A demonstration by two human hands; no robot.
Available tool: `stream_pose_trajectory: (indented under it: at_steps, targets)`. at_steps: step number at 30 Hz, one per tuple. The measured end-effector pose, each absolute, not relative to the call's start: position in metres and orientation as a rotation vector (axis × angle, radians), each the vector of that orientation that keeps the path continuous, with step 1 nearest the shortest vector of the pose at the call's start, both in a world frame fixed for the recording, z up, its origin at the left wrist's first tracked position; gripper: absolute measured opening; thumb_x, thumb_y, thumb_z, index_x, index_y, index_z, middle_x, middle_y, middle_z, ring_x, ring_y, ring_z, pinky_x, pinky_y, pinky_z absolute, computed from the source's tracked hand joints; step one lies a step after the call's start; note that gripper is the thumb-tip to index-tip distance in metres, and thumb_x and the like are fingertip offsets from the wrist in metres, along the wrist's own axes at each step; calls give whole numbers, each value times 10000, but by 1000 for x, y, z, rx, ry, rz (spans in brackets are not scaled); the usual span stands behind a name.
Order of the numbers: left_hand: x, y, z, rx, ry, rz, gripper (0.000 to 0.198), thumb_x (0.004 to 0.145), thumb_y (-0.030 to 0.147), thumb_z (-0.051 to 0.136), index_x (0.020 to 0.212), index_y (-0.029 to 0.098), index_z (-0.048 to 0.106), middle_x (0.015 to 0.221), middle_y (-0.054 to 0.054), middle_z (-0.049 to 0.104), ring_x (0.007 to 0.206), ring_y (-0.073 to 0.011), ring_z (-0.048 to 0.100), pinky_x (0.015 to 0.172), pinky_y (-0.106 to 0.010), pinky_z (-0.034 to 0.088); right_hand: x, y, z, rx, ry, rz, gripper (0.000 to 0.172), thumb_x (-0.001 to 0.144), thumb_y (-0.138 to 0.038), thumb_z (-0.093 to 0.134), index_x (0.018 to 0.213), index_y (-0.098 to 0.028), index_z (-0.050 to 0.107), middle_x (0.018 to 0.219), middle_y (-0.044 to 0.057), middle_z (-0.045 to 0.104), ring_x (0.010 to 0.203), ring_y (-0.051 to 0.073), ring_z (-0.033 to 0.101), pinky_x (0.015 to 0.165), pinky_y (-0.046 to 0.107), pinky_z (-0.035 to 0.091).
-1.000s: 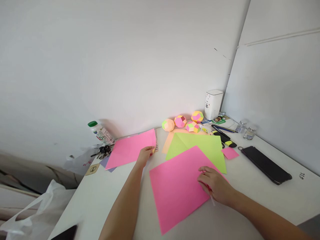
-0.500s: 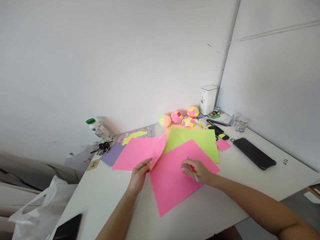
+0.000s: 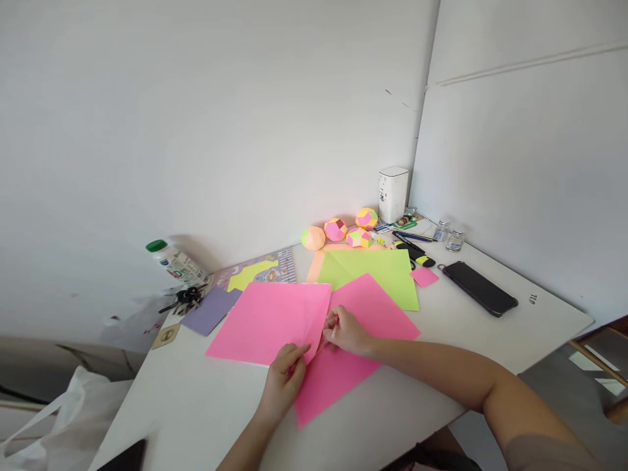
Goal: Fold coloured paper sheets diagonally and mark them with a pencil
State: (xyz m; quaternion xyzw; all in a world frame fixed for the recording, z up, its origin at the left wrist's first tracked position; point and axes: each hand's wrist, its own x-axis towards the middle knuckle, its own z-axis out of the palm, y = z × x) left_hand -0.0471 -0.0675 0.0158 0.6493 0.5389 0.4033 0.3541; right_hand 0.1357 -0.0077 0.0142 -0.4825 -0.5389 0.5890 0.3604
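A pink sheet point(image 3: 269, 320) lies on the left, its right corner lifted a little over a second pink sheet point(image 3: 377, 314). My left hand point(image 3: 288, 371) pinches the near right corner of the left sheet between thumb and fingers. Close beside it, my right hand point(image 3: 346, 330) is closed at the same sheet's right edge, with a thin reddish thing showing between the fingers, too small to name. Under the second pink sheet lies a green sheet point(image 3: 377, 265).
Several paper balls point(image 3: 335, 229) stand by the wall, near a white container point(image 3: 393, 195). A black phone case point(image 3: 478, 288), glass jars point(image 3: 455, 241) and a small pink square point(image 3: 424, 277) are right. Left are a bottle point(image 3: 176, 261), keys point(image 3: 189, 297) and purple paper point(image 3: 212, 311).
My right hand has moved left, from above the second pink sheet to the left sheet's edge. The left sheet's raised edge has come down flatter. The camera view has shifted slightly.
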Motion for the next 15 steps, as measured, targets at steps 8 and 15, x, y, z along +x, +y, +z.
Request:
stream_pose_trajectory:
  at_steps: [8, 15]
  targets:
    - [-43, -68, 20, 1544, 1475, 1040, 258, 755, 457, 647, 868, 226, 629, 750, -8, 543, 688, -162, 506, 660, -301, 435, 131, -13, 21, -910, -1327, 1620, 318, 721, -218, 673, 793, -232, 363, 783, -45, 576, 786, 131, 636, 835, 363, 530]
    - [-55, -61, 23, 1290, 1294, 1008, 419, 734, 584, 659, 806, 201, 507, 748, 0, 572, 663, -137, 550, 606, -264, 452, 127, -20, 20, -602, -1232, 1742, 371, 733, -378, 739, 787, -219, 408, 796, -37, 589, 828, 151, 664, 864, 415, 542]
